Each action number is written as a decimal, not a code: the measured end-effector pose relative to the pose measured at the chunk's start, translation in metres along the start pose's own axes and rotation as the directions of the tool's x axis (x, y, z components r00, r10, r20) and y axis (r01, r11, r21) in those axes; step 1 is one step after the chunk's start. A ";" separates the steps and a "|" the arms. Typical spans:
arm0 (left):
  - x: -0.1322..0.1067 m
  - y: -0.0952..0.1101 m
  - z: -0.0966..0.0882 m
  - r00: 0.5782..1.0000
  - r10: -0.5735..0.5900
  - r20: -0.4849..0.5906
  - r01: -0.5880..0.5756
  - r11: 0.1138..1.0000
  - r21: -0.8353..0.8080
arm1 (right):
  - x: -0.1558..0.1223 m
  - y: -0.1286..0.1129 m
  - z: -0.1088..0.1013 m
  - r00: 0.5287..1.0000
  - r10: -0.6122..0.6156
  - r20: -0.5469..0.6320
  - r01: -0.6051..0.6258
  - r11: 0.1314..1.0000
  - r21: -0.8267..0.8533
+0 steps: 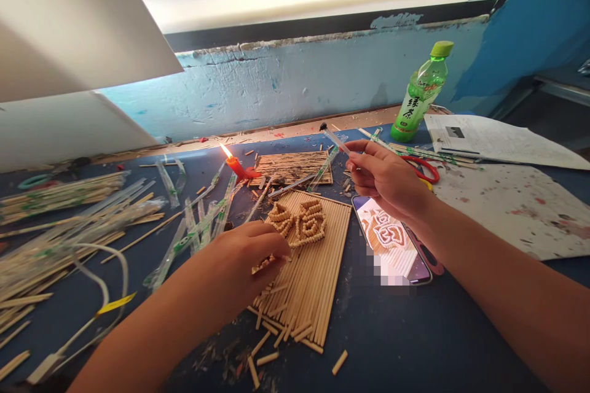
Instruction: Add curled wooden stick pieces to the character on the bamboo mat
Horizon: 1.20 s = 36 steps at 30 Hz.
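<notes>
My right hand (385,181) pinches a clear rod (335,140), its tip pointing left toward the candle (236,166); my left hand (249,258), curled, presses the stick mat (318,270).

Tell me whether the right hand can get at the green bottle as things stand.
Probably yes: the green bottle stands upright just beyond the right hand, with only flat scissors lying between. But the hand already pinches a clear stick.
</notes>
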<state>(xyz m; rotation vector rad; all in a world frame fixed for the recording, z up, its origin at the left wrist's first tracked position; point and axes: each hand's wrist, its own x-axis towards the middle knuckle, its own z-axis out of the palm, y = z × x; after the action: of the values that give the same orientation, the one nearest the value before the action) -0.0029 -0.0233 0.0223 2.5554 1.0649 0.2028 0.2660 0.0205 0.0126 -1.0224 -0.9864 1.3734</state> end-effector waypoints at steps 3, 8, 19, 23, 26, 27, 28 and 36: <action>-0.001 -0.001 0.001 1.000 -0.020 0.021 0.020 1.000 0.006 | 0.000 0.000 0.000 1.000 0.000 0.004 0.000 1.000 -0.003; -0.001 -0.001 0.001 0.999 -0.005 0.036 0.004 0.999 0.033 | 0.000 0.000 0.000 1.000 0.005 0.006 -0.005 1.000 -0.002; 0.001 0.004 0.003 0.996 0.073 0.053 -0.079 0.991 0.104 | 0.000 0.001 0.000 1.000 -0.001 0.013 0.001 1.000 0.001; -0.002 0.006 0.000 0.997 0.076 0.032 -0.079 0.994 0.072 | -0.001 0.001 0.001 1.000 0.003 0.010 -0.003 1.000 0.003; -0.005 0.007 -0.005 0.999 -0.008 -0.036 0.012 0.993 0.117 | -0.002 -0.001 0.002 1.000 0.013 0.006 -0.013 1.000 0.002; -0.005 0.008 -0.006 0.998 -0.049 -0.050 0.056 0.986 0.154 | -0.002 -0.001 0.002 1.000 0.017 0.007 -0.017 1.000 0.002; -0.005 0.008 -0.007 0.995 -0.085 -0.057 0.095 0.976 0.194 | -0.002 -0.001 0.003 1.000 0.020 0.010 -0.020 1.000 0.002; 0.001 0.011 0.000 0.984 -0.180 -0.008 0.176 0.949 0.262 | -0.003 -0.002 0.003 1.000 0.021 0.015 -0.021 1.000 -0.002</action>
<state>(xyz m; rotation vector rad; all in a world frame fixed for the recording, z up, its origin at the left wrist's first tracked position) 0.0051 -0.0294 0.0267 2.6613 1.3902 -0.0070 0.2640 0.0180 0.0151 -1.0275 -0.9912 1.3995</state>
